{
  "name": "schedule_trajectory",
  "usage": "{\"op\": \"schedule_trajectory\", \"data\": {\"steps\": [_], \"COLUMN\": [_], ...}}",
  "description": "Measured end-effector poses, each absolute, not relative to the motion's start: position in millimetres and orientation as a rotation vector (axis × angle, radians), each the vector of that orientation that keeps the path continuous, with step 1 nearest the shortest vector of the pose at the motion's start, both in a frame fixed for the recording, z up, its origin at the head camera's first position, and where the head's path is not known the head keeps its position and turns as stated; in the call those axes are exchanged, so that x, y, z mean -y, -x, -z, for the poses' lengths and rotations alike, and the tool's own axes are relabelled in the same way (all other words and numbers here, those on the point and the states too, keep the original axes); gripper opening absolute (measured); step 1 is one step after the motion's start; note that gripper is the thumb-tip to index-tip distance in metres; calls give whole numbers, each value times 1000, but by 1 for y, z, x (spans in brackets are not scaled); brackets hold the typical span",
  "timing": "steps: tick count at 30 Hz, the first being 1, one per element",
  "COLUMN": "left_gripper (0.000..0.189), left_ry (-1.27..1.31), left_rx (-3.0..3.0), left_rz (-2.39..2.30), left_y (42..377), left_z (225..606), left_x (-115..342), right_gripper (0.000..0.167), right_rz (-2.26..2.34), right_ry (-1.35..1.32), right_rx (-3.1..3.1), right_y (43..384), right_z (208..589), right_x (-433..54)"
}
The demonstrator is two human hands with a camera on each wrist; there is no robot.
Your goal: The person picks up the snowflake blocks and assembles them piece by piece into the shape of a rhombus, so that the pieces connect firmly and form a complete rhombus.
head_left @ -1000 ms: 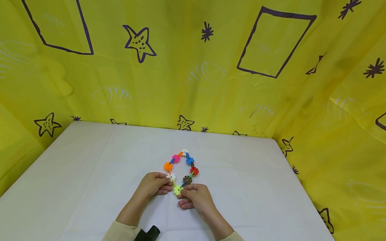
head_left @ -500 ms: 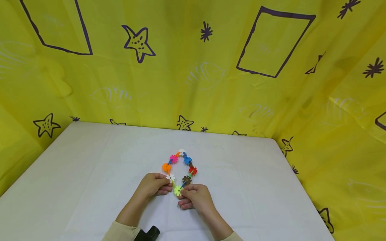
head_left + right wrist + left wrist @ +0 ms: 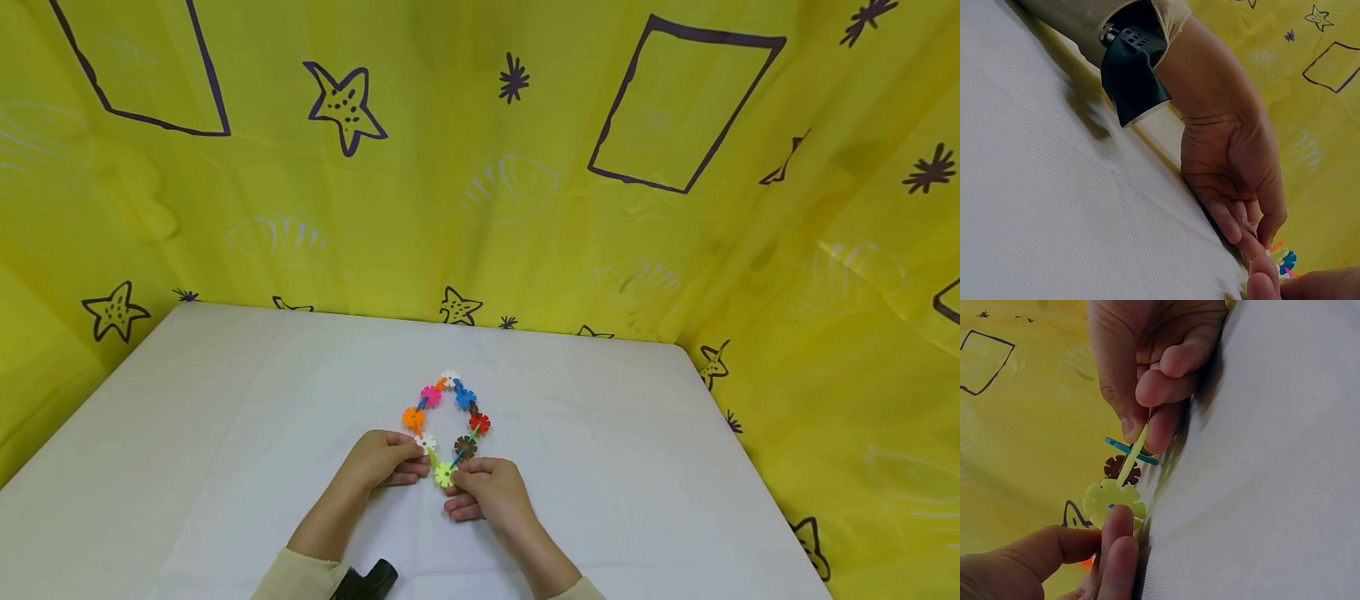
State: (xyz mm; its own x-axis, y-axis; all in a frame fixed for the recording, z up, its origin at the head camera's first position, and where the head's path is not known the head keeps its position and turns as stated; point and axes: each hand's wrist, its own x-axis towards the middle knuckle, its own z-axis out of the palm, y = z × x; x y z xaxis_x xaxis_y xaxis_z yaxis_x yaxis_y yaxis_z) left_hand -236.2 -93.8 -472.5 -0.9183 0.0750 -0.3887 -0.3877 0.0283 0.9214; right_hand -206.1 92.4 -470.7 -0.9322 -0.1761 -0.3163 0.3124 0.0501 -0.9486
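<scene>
A ring of colourful notched snowflake discs lies before me, flat discs joined by others set on edge. My left hand pinches a white disc on its near left side, between thumb and fingertips. At the near end, my right hand pinches a yellow-green disc. Between them, a second yellow-green disc shows face-on in the left wrist view, slotted against the edge of the first. A teal-blue disc crosses that edge by the right fingertips. Fingers partly hide both pinched discs.
A white cloth covers the table. Yellow curtains with drawn stars and fish rise behind it and at both sides. A black device sits at the left sleeve's cuff.
The ring's far end has swung a little to the left over the last second. The near yellow-green disc has shifted slightly right; both hands stay almost where they were, still pinching.
</scene>
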Motion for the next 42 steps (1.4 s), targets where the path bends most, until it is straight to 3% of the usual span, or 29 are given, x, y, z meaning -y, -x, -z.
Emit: {"op": "schedule_trajectory", "data": {"steps": [42], "left_gripper": [19], "left_ry": [255], "left_rx": [-2024], "left_rz": [-1918], "left_y": [233], "left_z": [474], "left_x": [93], "right_gripper": [20], "right_rz": [1972], "right_ry": [-146], "right_rx": [-2017], "right_y": [208], "right_z": [472], "right_x": [-89]}}
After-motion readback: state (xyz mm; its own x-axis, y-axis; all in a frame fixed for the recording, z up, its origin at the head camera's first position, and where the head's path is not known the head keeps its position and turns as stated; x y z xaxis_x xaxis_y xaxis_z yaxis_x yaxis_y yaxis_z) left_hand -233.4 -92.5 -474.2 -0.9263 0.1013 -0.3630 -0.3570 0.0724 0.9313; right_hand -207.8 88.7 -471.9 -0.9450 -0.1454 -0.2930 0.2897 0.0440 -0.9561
